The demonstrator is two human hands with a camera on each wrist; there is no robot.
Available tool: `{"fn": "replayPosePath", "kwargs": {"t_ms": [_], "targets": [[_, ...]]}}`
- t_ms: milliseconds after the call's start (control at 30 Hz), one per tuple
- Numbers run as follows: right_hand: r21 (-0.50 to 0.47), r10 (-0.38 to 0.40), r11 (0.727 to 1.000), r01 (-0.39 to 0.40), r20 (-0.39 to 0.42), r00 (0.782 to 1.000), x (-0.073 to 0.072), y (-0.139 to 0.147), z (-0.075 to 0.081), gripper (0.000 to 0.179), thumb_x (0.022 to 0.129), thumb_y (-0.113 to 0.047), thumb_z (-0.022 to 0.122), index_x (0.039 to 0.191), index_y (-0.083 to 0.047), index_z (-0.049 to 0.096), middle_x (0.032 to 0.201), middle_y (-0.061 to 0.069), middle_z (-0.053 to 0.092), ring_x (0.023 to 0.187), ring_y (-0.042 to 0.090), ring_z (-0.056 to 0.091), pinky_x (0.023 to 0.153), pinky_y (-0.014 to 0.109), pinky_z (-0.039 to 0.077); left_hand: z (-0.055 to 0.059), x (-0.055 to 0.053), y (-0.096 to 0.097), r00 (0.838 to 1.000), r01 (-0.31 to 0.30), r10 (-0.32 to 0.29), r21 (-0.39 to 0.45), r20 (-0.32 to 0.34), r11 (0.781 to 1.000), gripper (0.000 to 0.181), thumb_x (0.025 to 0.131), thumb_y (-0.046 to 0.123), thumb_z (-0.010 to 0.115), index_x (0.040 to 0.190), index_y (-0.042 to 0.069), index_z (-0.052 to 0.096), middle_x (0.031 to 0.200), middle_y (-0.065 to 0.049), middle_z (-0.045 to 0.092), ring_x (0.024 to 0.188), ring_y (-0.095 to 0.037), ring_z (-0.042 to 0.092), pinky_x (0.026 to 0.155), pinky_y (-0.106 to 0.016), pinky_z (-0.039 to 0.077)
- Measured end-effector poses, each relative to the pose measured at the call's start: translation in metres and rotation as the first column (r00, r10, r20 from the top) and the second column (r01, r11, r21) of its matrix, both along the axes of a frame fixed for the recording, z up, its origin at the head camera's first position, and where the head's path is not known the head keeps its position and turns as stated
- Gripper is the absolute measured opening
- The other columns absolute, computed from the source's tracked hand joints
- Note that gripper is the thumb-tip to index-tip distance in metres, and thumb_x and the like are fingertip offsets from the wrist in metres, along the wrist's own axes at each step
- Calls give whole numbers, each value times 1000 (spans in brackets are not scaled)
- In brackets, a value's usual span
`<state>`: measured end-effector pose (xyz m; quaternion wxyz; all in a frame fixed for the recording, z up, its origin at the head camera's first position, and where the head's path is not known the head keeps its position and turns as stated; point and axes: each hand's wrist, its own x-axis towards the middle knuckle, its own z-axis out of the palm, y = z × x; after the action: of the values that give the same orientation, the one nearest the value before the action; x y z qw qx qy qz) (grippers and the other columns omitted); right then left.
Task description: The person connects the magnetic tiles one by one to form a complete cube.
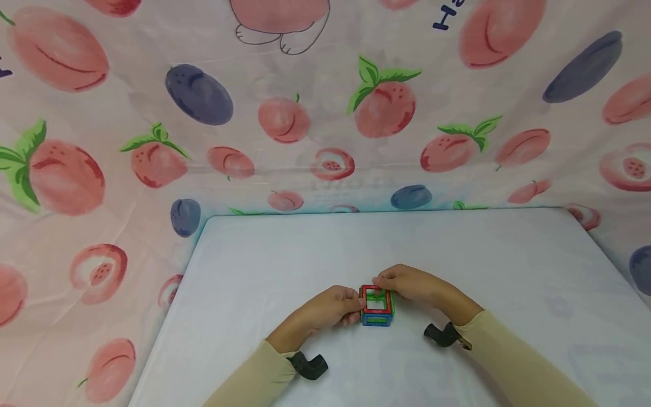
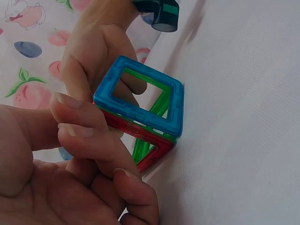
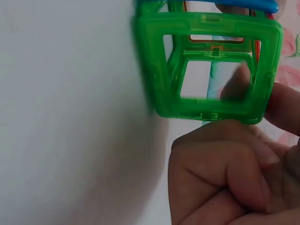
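A small cube of magnetic tiles sits on the white table, with a red frame on top and blue at the front. From the left, my left hand pinches its side between thumb and fingers. My right hand grips the far right corner at the top. In the left wrist view a blue square tile faces the camera, red and green ones adjoining it. The right wrist view shows a green square tile close up, fingers curled behind and below it. Fingers partly hide the cube's edges.
The white tabletop spreads around the cube. Behind and to the sides hangs a fruit-print cloth. Black wrist mounts stick out from both beige sleeves.
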<state>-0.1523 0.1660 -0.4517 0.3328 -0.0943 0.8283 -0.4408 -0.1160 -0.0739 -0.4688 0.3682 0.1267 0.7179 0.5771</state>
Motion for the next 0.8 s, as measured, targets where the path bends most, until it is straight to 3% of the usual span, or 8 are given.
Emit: {"fn": "replayPosePath", "kwargs": {"t_ms": [67,200,300,433,500,633,800], "targets": [[-10,9,1000,-9,19,1000,-2,-1,1,33,105,-36,56,100,-9,74,63,-2,36,58,16,33,58,30,28,0,0,0,1000,6,-6,3,0,1000,24,103,27,59,94,6,64,67,2,55,61,-11,44,54,-24,33],[12,2,1000,-1,-26,1000,0,-3,-1,31,106,-34,56,101,-8,73,75,-1,53,76,17,47,70,31,35,0,0,0,1000,10,-10,11,-5,1000,23,104,26,58,94,6,63,67,2,55,61,-10,44,54,-23,32],[82,-39,995,52,-147,988,6,-3,-2,31,105,-38,56,104,-9,68,85,2,57,88,19,50,75,34,39,1,0,0,1000,-2,2,10,-8,1000,22,104,25,57,95,6,63,67,1,55,61,-10,45,54,-24,33],[219,-118,959,180,-272,955,20,4,1,40,104,-48,54,102,-9,65,82,3,57,79,20,52,65,32,41,2,2,2,999,-37,36,8,16,999,23,105,25,55,101,4,64,69,0,57,63,-11,47,57,-24,36],[237,-135,952,196,-252,958,26,9,4,45,103,-51,54,100,-8,69,85,3,60,82,19,52,66,32,41,2,2,2,998,-50,49,7,29,999,24,106,25,53,104,4,65,71,0,57,64,-11,48,58,-24,38],[131,-101,984,122,-155,983,36,15,4,40,101,-47,60,96,-11,77,90,1,63,87,18,49,69,32,38,1,2,2,998,-58,58,11,35,998,26,108,23,50,107,2,64,71,-1,57,64,-11,48,60,-24,40],[-30,-78,997,75,-94,993,43,15,-1,34,102,-38,61,88,-9,73,72,-3,45,72,14,38,59,27,26,0,3,3,998,-53,52,28,36,998,28,109,23,49,112,-1,63,71,-1,57,63,-11,48,60,-24,40]]}}
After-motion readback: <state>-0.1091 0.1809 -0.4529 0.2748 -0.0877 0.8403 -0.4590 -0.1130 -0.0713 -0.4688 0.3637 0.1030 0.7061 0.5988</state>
